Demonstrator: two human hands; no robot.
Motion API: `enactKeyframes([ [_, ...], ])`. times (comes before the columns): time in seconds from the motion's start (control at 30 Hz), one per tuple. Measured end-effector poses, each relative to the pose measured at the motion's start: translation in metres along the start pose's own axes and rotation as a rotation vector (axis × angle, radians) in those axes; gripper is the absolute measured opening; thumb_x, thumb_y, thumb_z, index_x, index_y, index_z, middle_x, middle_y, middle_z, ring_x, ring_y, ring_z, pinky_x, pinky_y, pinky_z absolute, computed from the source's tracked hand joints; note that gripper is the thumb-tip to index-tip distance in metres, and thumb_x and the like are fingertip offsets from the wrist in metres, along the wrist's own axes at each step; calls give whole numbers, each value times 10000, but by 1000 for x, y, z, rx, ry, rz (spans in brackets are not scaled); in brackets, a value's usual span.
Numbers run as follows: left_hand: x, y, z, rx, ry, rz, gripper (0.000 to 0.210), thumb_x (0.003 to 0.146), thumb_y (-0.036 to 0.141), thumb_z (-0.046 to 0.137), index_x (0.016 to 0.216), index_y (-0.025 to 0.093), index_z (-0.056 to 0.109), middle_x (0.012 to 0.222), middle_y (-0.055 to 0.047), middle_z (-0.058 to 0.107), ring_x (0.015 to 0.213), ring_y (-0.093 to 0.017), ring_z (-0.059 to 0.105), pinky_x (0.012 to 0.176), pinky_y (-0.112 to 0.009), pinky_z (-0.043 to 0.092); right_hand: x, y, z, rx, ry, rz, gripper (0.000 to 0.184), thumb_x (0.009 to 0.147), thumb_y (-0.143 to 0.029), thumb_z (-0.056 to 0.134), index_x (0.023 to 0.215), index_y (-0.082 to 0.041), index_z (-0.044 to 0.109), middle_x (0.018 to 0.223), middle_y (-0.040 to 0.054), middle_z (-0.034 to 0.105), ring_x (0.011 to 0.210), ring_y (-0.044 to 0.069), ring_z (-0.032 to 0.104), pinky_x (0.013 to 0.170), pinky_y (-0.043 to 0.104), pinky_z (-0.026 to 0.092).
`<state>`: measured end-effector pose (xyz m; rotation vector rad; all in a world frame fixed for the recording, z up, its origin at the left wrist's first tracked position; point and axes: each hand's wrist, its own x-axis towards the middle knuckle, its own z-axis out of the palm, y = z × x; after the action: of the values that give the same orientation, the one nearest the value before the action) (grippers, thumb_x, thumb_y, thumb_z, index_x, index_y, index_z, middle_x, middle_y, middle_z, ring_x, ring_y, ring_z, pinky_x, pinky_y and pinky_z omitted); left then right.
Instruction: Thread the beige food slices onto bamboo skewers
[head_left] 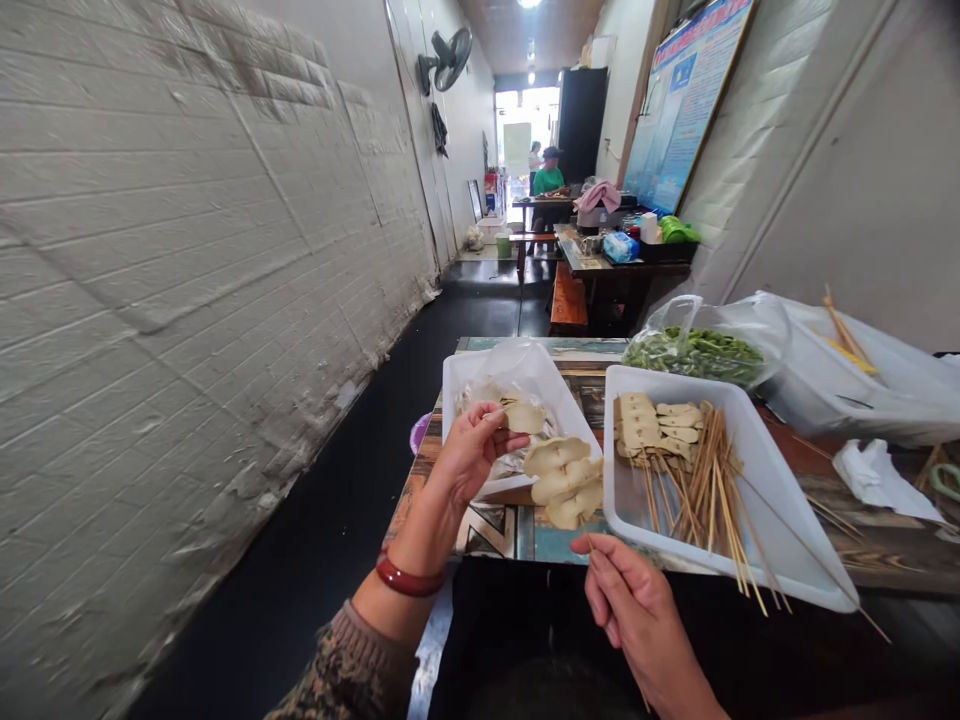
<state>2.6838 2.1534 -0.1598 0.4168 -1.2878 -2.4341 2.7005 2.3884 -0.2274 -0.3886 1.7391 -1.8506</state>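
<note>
My left hand point(480, 450) pinches a thin, pale beige slice point(523, 416) over the left white tray point(449, 385). Between thumb and fingers of my right hand point(626, 590) is a bamboo skewer point(587, 537), held at the near side of the table. Several similar slices point(562, 478) are threaded on its upper end, close below the slice in my left hand. To the right, a second white tray point(806, 545) holds finished-looking skewers of beige slices point(637, 425) and a heap of bamboo sticks point(709, 490). Clear plastic wrapping point(487, 390) lies inside the left tray.
Behind the right tray sits a clear bag of green vegetables point(694, 352), beside a bagged white container point(885, 370) with sticks. A crumpled white tissue point(881, 480) lies at the right. Further back are a bench point(568, 300), another table point(577, 258) and a seated person point(550, 178).
</note>
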Motion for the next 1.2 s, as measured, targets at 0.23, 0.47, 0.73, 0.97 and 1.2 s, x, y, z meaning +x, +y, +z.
enactKeyframes([
  [0.23, -14, -7, 14, -76, 22, 2, 396, 560, 217, 890, 858, 145, 639, 652, 35, 663, 562, -93, 652, 593, -203, 565, -1, 0, 5, 6, -37, 12, 467, 899, -582, 524, 1024, -141, 615, 480, -85, 455, 370, 54, 328, 387, 194, 214],
  [0.47, -18, -7, 17, -92, 35, 41, 378, 553, 229, 890, 759, 163, 581, 580, 68, 618, 540, -92, 638, 631, -234, 583, -5, 1, 5, -1, -36, 18, 472, 893, -590, 528, 1021, -145, 620, 473, -88, 449, 365, 53, 317, 385, 193, 214],
  [0.73, -20, -7, 21, -103, 51, 38, 428, 559, 265, 888, 813, 180, 554, 647, 38, 670, 599, -140, 683, 631, -254, 564, -6, -1, 8, -20, -48, 8, 464, 908, -576, 510, 1034, -142, 618, 474, -87, 451, 371, 57, 322, 390, 193, 228],
  [0.97, -20, -8, 21, -111, 65, 51, 446, 571, 240, 882, 857, 183, 545, 643, 53, 662, 607, -141, 690, 711, -298, 582, -4, 1, 9, -28, -67, 17, 487, 909, -586, 498, 1038, -133, 621, 470, -87, 454, 359, 57, 322, 379, 190, 231],
  [1.2, -21, -8, 20, -110, 74, 69, 460, 570, 235, 882, 881, 177, 549, 659, 41, 678, 629, -149, 698, 715, -307, 587, -5, 1, 10, -19, -42, 33, 517, 885, -614, 514, 1028, -133, 640, 465, -81, 461, 356, 60, 325, 370, 189, 235],
])
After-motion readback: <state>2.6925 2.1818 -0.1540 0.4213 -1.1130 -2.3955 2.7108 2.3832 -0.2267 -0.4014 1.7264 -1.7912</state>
